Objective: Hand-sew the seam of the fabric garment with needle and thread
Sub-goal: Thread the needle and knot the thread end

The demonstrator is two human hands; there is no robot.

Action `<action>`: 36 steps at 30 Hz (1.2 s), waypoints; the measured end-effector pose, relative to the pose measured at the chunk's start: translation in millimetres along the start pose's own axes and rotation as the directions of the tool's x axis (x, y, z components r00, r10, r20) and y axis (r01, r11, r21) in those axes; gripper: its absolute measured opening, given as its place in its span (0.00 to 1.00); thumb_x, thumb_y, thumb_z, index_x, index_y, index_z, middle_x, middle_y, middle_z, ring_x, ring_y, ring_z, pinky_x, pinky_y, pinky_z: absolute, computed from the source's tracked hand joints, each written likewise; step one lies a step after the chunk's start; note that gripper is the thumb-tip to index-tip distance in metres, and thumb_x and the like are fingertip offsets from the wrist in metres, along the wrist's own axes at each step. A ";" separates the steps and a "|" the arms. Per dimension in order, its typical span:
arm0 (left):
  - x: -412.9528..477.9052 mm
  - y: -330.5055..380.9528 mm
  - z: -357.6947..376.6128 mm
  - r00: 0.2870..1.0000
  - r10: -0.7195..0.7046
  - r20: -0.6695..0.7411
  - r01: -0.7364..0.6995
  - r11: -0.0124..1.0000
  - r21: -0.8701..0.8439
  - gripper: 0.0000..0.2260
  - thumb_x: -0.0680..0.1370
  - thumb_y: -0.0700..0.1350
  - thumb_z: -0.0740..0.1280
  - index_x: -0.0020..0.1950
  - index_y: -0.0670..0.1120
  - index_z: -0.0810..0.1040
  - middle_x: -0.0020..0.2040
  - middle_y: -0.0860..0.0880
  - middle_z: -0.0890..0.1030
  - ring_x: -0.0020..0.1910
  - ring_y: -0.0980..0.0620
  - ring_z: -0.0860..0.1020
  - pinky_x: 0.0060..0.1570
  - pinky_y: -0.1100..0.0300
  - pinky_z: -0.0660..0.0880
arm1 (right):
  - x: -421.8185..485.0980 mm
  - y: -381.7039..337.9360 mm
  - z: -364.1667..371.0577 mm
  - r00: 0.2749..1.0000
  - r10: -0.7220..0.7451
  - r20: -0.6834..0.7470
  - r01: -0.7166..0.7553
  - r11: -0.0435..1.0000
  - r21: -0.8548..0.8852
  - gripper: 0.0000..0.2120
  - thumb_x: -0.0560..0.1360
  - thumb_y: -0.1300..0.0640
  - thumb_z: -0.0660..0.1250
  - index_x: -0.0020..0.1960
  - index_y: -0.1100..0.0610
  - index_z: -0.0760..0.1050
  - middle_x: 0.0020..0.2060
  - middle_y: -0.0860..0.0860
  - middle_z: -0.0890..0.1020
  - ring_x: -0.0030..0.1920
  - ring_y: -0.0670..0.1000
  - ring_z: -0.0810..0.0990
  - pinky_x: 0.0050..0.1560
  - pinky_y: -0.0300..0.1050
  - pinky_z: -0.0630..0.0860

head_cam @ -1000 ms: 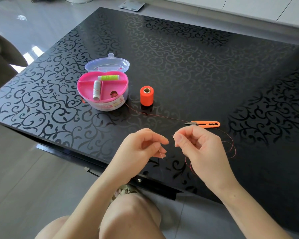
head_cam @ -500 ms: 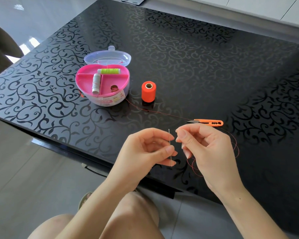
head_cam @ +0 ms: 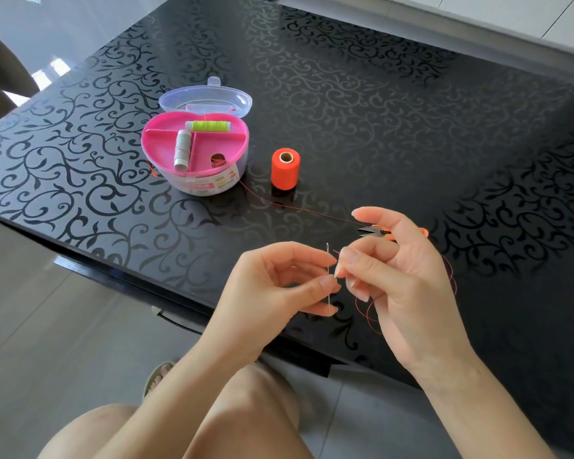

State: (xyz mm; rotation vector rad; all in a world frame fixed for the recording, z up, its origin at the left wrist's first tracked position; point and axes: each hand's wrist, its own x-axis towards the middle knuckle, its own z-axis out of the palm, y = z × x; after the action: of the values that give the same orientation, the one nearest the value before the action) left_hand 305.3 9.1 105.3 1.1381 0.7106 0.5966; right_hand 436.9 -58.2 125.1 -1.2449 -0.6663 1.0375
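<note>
Since half a second ago the right hand [head_cam: 405, 279] has closed on the needle [head_cam: 327, 260], its forefinger now lifted straight while the thumb and another finger pinch the red thread [head_cam: 336, 252] tip just beside the eye. The left hand [head_cam: 279, 286] pinches the needle upright, nearer the person than the orange spool [head_cam: 285, 168]. Snips [head_cam: 370, 230] lie right of the spool, a pink box [head_cam: 193, 154] just left of it.
</note>
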 end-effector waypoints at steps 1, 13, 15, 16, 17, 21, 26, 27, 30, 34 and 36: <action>-0.2 0.3 0.2 1.000 0.003 0.004 -0.003 1.000 0.002 0.06 0.66 0.39 0.73 0.43 0.43 0.84 0.38 0.39 0.84 0.39 0.47 0.84 0.36 0.57 0.80 | 0.5 0.1 0.4 1.000 0.004 0.002 -0.004 1.000 0.014 0.18 0.67 0.64 0.67 0.57 0.57 0.73 0.29 0.54 0.79 0.29 0.48 0.71 0.29 0.36 0.70; -1.3 0.5 1.8 0.999 0.037 0.019 -0.037 0.999 0.038 0.05 0.66 0.41 0.73 0.40 0.47 0.85 0.36 0.44 0.84 0.38 0.50 0.83 0.37 0.58 0.81 | 1.7 4.0 4.1 1.000 -0.002 -0.014 0.002 1.000 0.016 0.16 0.67 0.64 0.67 0.54 0.57 0.73 0.30 0.54 0.78 0.28 0.48 0.73 0.31 0.38 0.73; -1.3 0.5 2.1 0.999 0.035 0.013 -0.035 0.999 0.033 0.05 0.66 0.41 0.73 0.40 0.46 0.84 0.36 0.44 0.84 0.37 0.50 0.83 0.36 0.58 0.81 | 1.6 4.6 4.6 1.000 -0.003 -0.019 0.004 1.000 0.018 0.16 0.67 0.64 0.67 0.54 0.57 0.73 0.30 0.54 0.78 0.28 0.48 0.73 0.31 0.38 0.73; -1.2 0.6 2.1 0.999 0.034 0.010 -0.034 0.999 0.033 0.05 0.66 0.41 0.73 0.40 0.46 0.84 0.36 0.44 0.84 0.37 0.50 0.83 0.36 0.58 0.81 | 1.5 4.8 4.8 1.000 -0.004 -0.021 0.004 1.000 0.017 0.16 0.67 0.64 0.67 0.53 0.57 0.74 0.29 0.54 0.78 0.28 0.48 0.73 0.31 0.38 0.73; -1.3 0.5 2.1 0.999 0.034 0.008 -0.034 0.999 0.032 0.05 0.66 0.41 0.73 0.40 0.46 0.84 0.36 0.43 0.84 0.37 0.50 0.83 0.36 0.58 0.81 | 1.3 4.9 4.8 1.000 -0.005 -0.022 0.005 1.000 0.016 0.16 0.67 0.64 0.67 0.53 0.57 0.74 0.29 0.54 0.78 0.28 0.48 0.73 0.31 0.38 0.73; -1.9 0.4 1.8 0.999 0.039 0.007 -0.039 0.998 0.038 0.05 0.66 0.41 0.73 0.41 0.45 0.84 0.36 0.43 0.84 0.37 0.50 0.83 0.36 0.58 0.80 | 0.5 5.1 4.6 1.000 -0.005 -0.025 0.005 1.000 0.008 0.16 0.66 0.64 0.67 0.53 0.57 0.74 0.30 0.54 0.78 0.28 0.49 0.74 0.31 0.38 0.73; -2.0 0.8 1.4 0.999 0.046 0.012 -0.047 0.997 0.055 0.05 0.69 0.36 0.73 0.41 0.45 0.84 0.35 0.43 0.84 0.37 0.50 0.83 0.36 0.58 0.81 | 0.1 5.1 4.3 1.000 -0.004 -0.015 0.004 1.000 0.000 0.16 0.67 0.65 0.67 0.54 0.57 0.74 0.30 0.55 0.78 0.29 0.49 0.74 0.31 0.38 0.73; -2.0 0.7 1.2 0.999 0.047 0.013 -0.047 0.997 0.060 0.06 0.70 0.34 0.72 0.41 0.45 0.84 0.36 0.43 0.84 0.37 0.50 0.83 0.36 0.58 0.81 | 0.1 4.9 4.3 1.000 -0.004 -0.013 0.004 1.000 -0.002 0.16 0.67 0.65 0.67 0.54 0.57 0.73 0.30 0.55 0.78 0.29 0.49 0.74 0.31 0.38 0.73; -1.6 0.9 1.1 0.999 0.050 0.017 -0.051 0.997 0.065 0.06 0.71 0.33 0.72 0.41 0.45 0.84 0.35 0.44 0.84 0.37 0.50 0.83 0.36 0.58 0.81 | 0.6 5.0 4.2 1.000 -0.005 -0.011 0.005 1.000 -0.010 0.16 0.67 0.65 0.67 0.54 0.57 0.73 0.30 0.55 0.78 0.29 0.48 0.74 0.32 0.38 0.73; -1.2 1.1 1.1 0.998 0.059 0.018 -0.060 0.995 0.074 0.06 0.71 0.34 0.72 0.42 0.44 0.83 0.36 0.44 0.84 0.38 0.49 0.83 0.37 0.57 0.81 | 1.2 5.2 3.9 1.000 -0.003 -0.008 0.003 1.000 -0.014 0.16 0.67 0.64 0.67 0.54 0.56 0.73 0.30 0.54 0.78 0.29 0.49 0.74 0.32 0.38 0.73; -1.1 0.5 0.5 0.998 0.061 0.020 -0.063 0.994 0.084 0.06 0.71 0.33 0.72 0.43 0.43 0.83 0.36 0.43 0.84 0.38 0.48 0.83 0.38 0.56 0.81 | 1.2 5.2 3.6 1.000 0.001 -0.008 -0.001 1.000 -0.007 0.17 0.67 0.65 0.67 0.55 0.56 0.73 0.30 0.54 0.78 0.29 0.49 0.74 0.32 0.38 0.73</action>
State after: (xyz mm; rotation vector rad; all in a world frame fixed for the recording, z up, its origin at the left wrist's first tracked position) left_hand 305.0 8.1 106.1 1.2463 0.6935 0.6130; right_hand 432.9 -55.5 120.8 -1.2553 -0.6635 1.0310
